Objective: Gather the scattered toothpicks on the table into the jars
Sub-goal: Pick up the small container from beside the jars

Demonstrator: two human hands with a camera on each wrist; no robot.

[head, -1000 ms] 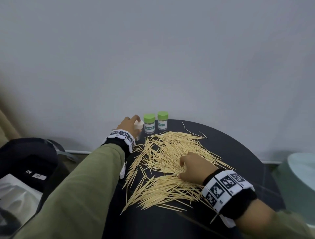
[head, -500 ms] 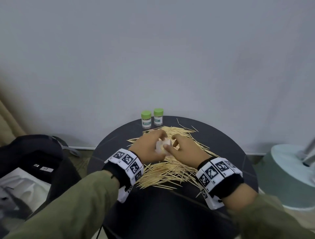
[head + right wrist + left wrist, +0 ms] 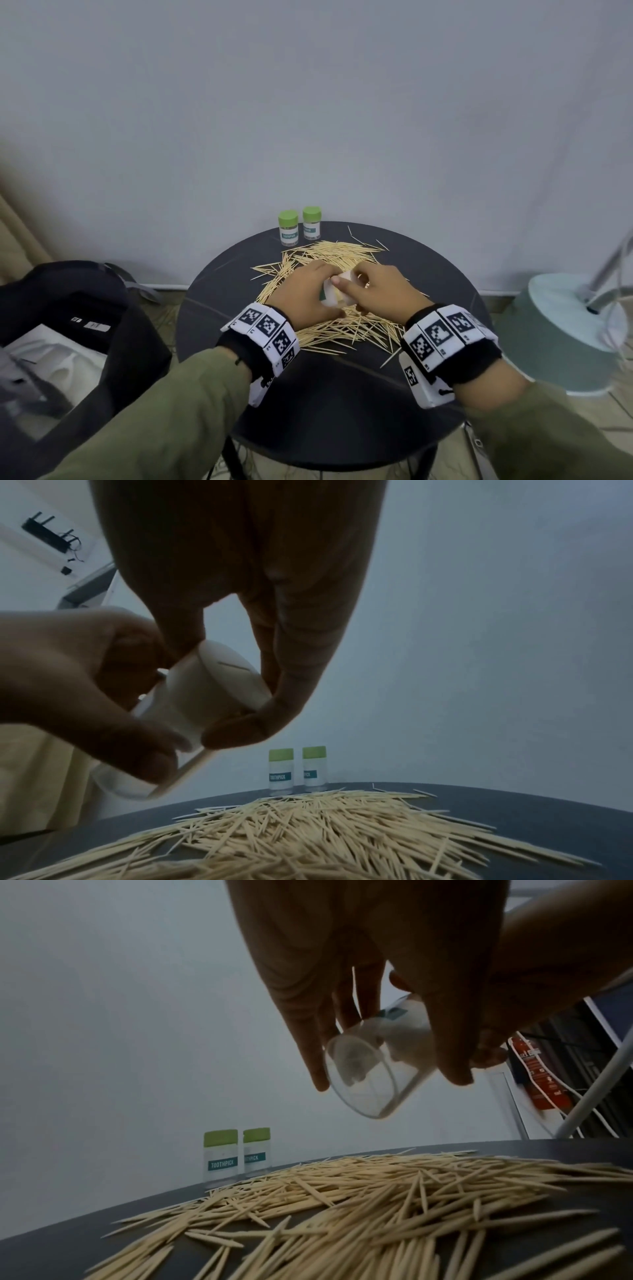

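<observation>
A heap of toothpicks (image 3: 339, 251) (image 3: 342, 1191) (image 3: 308, 826) covers the middle of the round dark table (image 3: 325, 387). Above the heap both hands hold a clear jar (image 3: 330, 291) (image 3: 363, 1080), tilted on its side. My left hand (image 3: 310, 291) (image 3: 308, 1001) grips its body. My right hand (image 3: 368, 287) (image 3: 284, 696) pinches its white lid (image 3: 219, 685). Two green-lidded jars (image 3: 288, 228) (image 3: 311, 222) labelled TOOTHPICK stand upright side by side at the table's far edge, also in the left wrist view (image 3: 221, 1153) and the right wrist view (image 3: 281, 771).
A grey wall rises right behind the table. A black bag (image 3: 68, 308) sits on the floor at the left. A pale green round base (image 3: 561, 325) with a metal pole stands at the right. The table's near half is bare dark surface.
My left hand lifted the white-lidded jar from beside the green-lidded jars and brought it over the heap. My right hand left the toothpicks and took hold of its lid.
</observation>
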